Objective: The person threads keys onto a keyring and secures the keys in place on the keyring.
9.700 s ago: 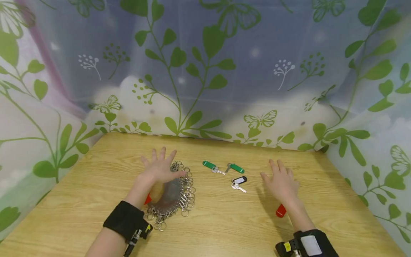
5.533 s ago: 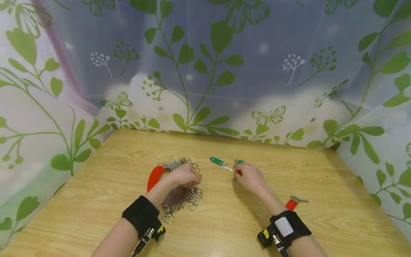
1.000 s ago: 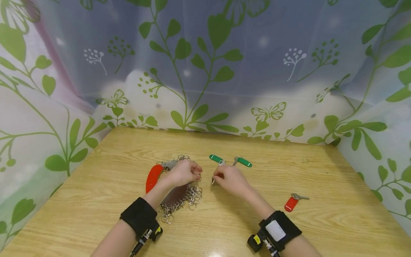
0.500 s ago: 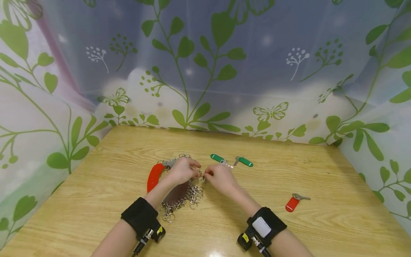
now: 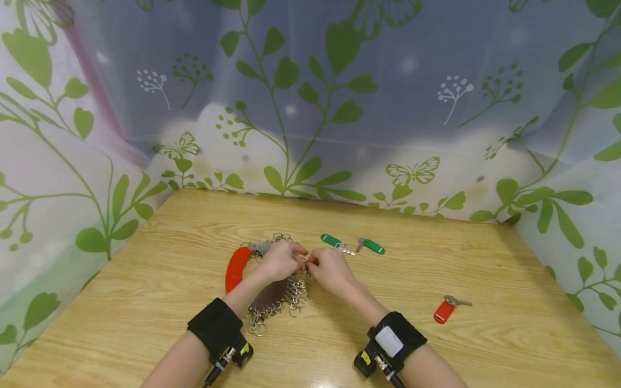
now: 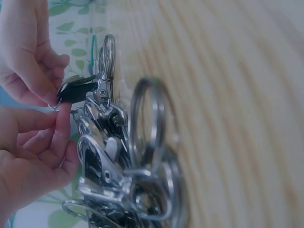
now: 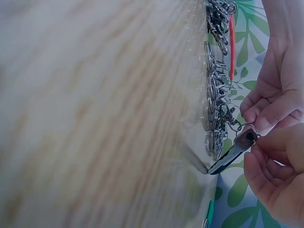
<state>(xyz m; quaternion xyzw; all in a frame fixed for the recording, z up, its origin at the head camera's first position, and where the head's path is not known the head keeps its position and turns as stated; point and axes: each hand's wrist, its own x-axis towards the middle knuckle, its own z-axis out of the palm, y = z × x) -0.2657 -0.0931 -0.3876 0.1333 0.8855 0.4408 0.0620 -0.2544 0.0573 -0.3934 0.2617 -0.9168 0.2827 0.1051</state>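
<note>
Over the wooden table (image 5: 436, 253), the right hand (image 5: 330, 269) pinches a black-tagged key (image 7: 235, 147) against the key-ring rack (image 5: 271, 291), where the left hand (image 5: 280, 260) pinches a small ring (image 6: 53, 105).

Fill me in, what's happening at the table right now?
A person works with both hands over a big key organizer with a red handle and many metal rings, lying on a wooden table. The left hand pinches one clip on it, while the right hand pinches a key with a black tag against that clip. Whether the key is hooked on cannot be told. Two green-tagged keys lie just beyond the hands; a red-tagged key lies off to the right.
</note>
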